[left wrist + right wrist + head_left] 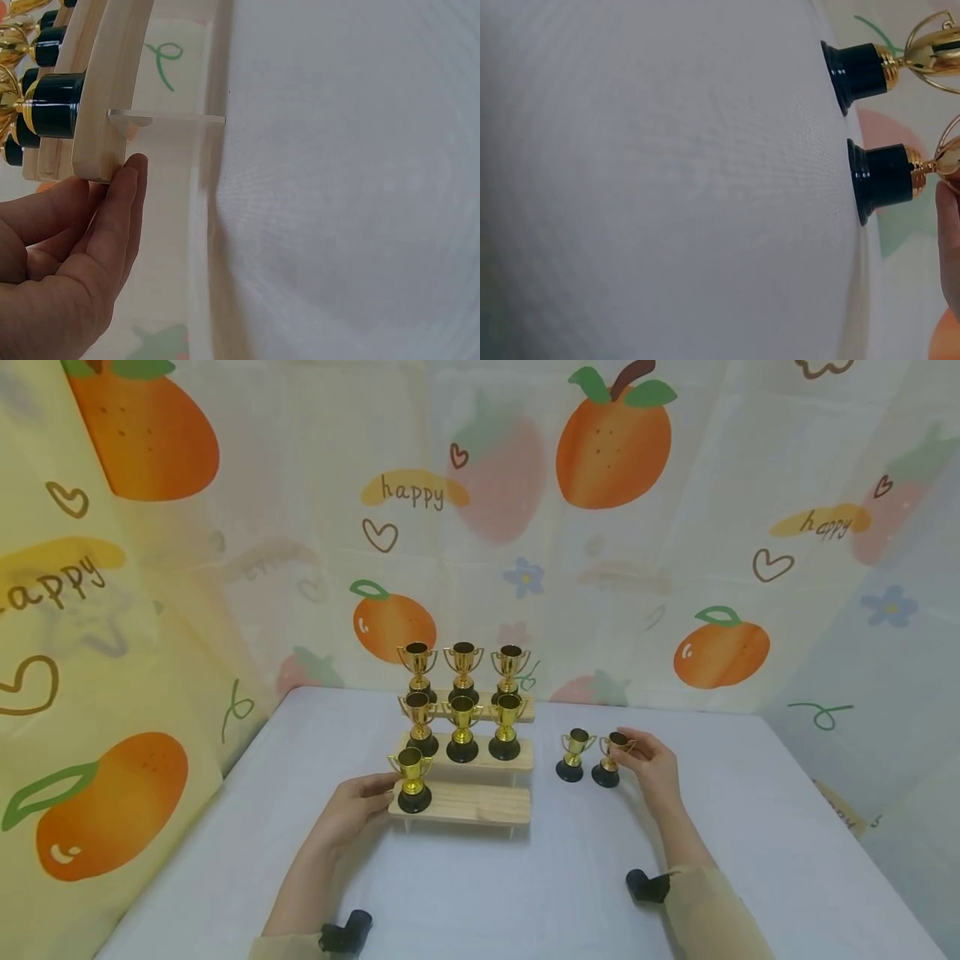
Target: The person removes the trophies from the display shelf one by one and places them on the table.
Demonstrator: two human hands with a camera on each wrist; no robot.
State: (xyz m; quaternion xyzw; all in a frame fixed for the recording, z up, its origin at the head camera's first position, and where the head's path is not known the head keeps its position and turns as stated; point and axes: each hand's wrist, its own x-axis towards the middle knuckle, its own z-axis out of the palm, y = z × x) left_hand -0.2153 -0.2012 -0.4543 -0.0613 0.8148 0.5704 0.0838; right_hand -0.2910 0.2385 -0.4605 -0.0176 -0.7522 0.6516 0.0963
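My left hand [358,810] touches the left end of the lowest wooden shelf [480,803] with extended fingertips, some reaching toward its underside in the left wrist view. A small gold trophy [412,768] on a black base stands at that end of the shelf. To the right of the stand, my right hand [654,768] pinches the cup of another trophy [615,745] between thumb and fingers. This trophy is upright, its black base [885,176] right at the tabletop in the right wrist view. Close on its left stands a matching trophy [576,745].
Behind the lowest shelf, the middle shelf [480,766] and the top shelf [527,710] each carry three trophies in a row. Thin clear supports [169,118] hold up the lowest board. A white cloth [570,860] covers the table; a fruit-printed curtain [487,593] hangs behind it.
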